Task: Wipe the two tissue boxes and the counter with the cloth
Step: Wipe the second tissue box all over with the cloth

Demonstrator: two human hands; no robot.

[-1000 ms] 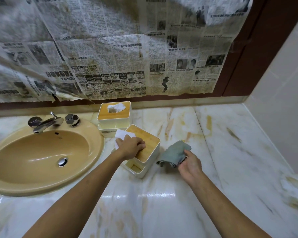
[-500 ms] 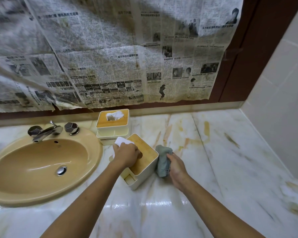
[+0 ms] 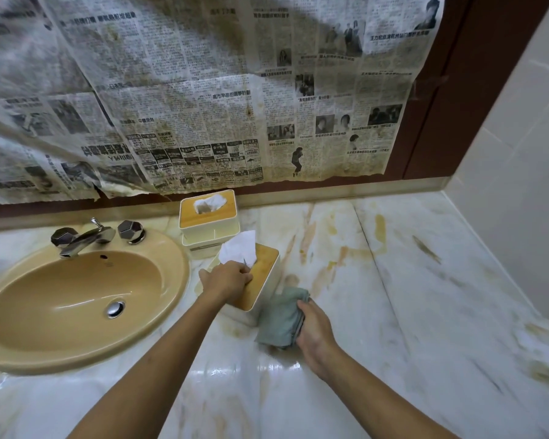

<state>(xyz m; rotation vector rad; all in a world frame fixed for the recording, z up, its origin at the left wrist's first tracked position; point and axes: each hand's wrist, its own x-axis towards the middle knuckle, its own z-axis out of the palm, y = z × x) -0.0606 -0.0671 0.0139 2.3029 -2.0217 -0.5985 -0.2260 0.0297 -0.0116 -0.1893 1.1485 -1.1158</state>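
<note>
Two white tissue boxes with wooden lids stand on the marble counter (image 3: 409,296). The far box (image 3: 208,221) sits against the back wall by the faucet. The near box (image 3: 262,280) stands in front of it, turned at an angle, with a white tissue (image 3: 240,248) sticking up from its lid. My left hand (image 3: 227,280) rests on the near box's lid, fingers curled at the base of the tissue. My right hand (image 3: 313,332) grips a folded grey-green cloth (image 3: 281,316) and presses it against the near box's right side, down at the counter.
A tan oval sink (image 3: 76,299) with a chrome faucet (image 3: 86,237) fills the left of the counter. Old newspaper (image 3: 203,106) hangs over the wall behind. A tiled wall (image 3: 520,185) closes the right side. Yellow-brown stains streak the marble.
My right hand brought the cloth from the open counter to the near box's right side and drew it down toward me. The tissue now stands up higher above my left hand.
</note>
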